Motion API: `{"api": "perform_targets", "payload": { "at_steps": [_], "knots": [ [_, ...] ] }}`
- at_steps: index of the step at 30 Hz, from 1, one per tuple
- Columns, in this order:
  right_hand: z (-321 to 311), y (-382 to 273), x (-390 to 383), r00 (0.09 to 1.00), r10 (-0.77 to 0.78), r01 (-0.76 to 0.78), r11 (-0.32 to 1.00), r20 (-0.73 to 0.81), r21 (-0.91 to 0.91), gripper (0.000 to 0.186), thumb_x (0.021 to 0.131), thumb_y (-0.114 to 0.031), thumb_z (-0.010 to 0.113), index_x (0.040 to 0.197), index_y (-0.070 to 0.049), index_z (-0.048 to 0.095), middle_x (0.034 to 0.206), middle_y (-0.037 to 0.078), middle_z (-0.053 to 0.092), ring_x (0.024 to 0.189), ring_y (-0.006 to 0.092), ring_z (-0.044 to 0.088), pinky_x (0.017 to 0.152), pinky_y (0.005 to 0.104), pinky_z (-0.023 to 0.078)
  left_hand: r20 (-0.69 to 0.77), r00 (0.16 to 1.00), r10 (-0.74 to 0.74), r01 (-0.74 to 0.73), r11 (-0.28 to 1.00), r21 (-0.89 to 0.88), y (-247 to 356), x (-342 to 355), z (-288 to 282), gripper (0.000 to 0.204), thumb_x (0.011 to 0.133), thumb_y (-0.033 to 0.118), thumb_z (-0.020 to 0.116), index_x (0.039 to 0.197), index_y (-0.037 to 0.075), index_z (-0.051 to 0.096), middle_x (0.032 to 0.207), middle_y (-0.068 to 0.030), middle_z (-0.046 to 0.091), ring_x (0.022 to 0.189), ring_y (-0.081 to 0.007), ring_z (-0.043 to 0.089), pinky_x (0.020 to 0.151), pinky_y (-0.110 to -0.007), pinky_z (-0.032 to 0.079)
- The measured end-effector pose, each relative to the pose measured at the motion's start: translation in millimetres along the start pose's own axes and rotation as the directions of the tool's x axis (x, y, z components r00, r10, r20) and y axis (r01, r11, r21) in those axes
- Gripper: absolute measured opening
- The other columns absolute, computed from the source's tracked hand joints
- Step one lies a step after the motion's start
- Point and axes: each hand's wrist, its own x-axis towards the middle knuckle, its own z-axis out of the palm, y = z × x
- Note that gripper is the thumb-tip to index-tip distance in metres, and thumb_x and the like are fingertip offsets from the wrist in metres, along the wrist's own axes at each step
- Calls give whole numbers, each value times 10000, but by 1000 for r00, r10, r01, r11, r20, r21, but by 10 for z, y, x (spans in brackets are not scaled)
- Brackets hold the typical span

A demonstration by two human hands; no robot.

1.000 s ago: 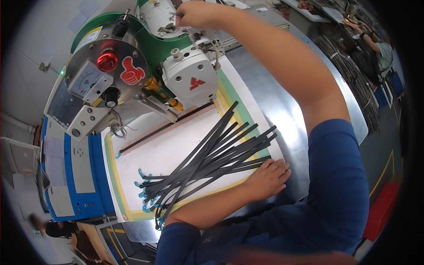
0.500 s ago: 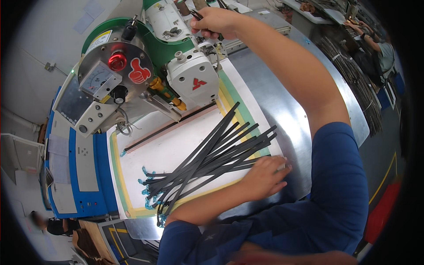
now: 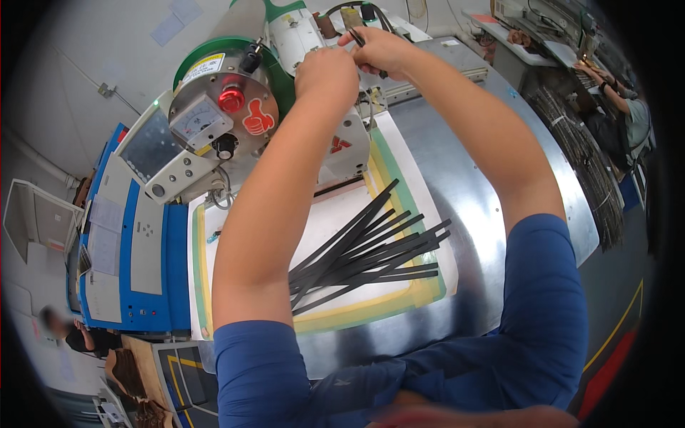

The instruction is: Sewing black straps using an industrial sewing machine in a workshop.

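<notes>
Both my hands are raised at the top of the white and green sewing machine head. My left hand is closed there, its fingertips hidden behind its back; what it pinches, if anything, I cannot make out. Just to the right, close beside it, my right hand is closed round a slim black tool that pokes out above and below the fingers. Below my arms, black flat straps lie in a crossed, fanned pile on a white sheet edged with yellow and green tape. My left forearm covers their left ends.
A round control panel with a gauge and a red button stands left of my left arm. Beyond it is a blue cabinet. A shiny metal table extends right. Another person works at the far right.
My left hand has risen from the right ends of the straps to the machine top, beside my right hand. The right hand still holds the black tool. The view has shifted slightly.
</notes>
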Motion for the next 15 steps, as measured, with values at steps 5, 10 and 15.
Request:
{"api": "perform_targets", "payload": {
  "at_steps": [5,10,15],
  "knots": [
    [-74,-4,81,998,-49,49,999,28,17,411,841,1,683,1218,-68,533,773,-11,566,605,82,461,506,261,306,299,910,-286,355,911,-210,4,269,-12,242,926,135,659,1125,36,757,1117,-211,763,1058,-363,749,874,-446,607],
    [-203,-12,494,992,-39,64,975,118,-214,306,892,-103,684,1195,-81,647,791,-31,584,611,61,480,469,252,295,240,927,-287,328,933,-149,50,166,28,245,914,128,655,1119,42,760,1107,-193,769,1057,-341,753,890,-456,600],
    [75,-62,1197,870,-191,480,543,455,-689,397,831,-148,777,1220,-86,726,902,68,737,798,204,694,674,350,540,246,941,-232,274,950,-151,62,138,-24,244,888,86,652,1090,22,774,1105,-209,767,1055,-351,753,920,-460,596]
  ]
}}
